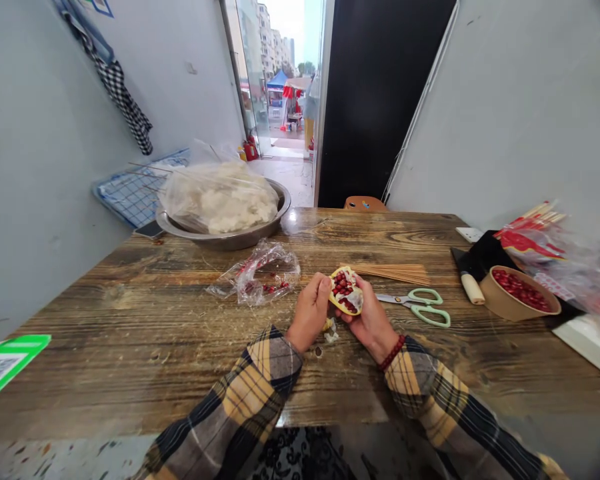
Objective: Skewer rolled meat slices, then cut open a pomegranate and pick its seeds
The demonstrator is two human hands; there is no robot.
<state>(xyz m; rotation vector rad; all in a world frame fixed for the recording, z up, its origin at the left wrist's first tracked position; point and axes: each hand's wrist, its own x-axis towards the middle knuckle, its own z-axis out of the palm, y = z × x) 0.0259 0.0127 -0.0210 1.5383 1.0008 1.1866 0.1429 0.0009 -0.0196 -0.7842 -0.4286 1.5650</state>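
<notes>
Both hands meet over the wooden table around a piece of pomegranate (347, 291), its cut face showing dark red seeds and pale membrane. My right hand (371, 319) wraps the far right side and underside of it. On the left side, my left hand (311, 310) grips the edge with thumb and curled fingers. Below the fruit lie scraps of peel and membrane (331, 330). Just right of my right hand rest scissors with green handles (427, 308), and behind them a bundle of thin wooden sticks (395, 271).
A crumpled plastic bag with red seeds (265, 277) lies left of the hands. Behind it stands a metal basin (225, 240) holding a bagged whitish mass (230, 200). At the right are a paper bowl of red seeds (520, 293), a knife handle (473, 289) and plastic packaging (580, 273).
</notes>
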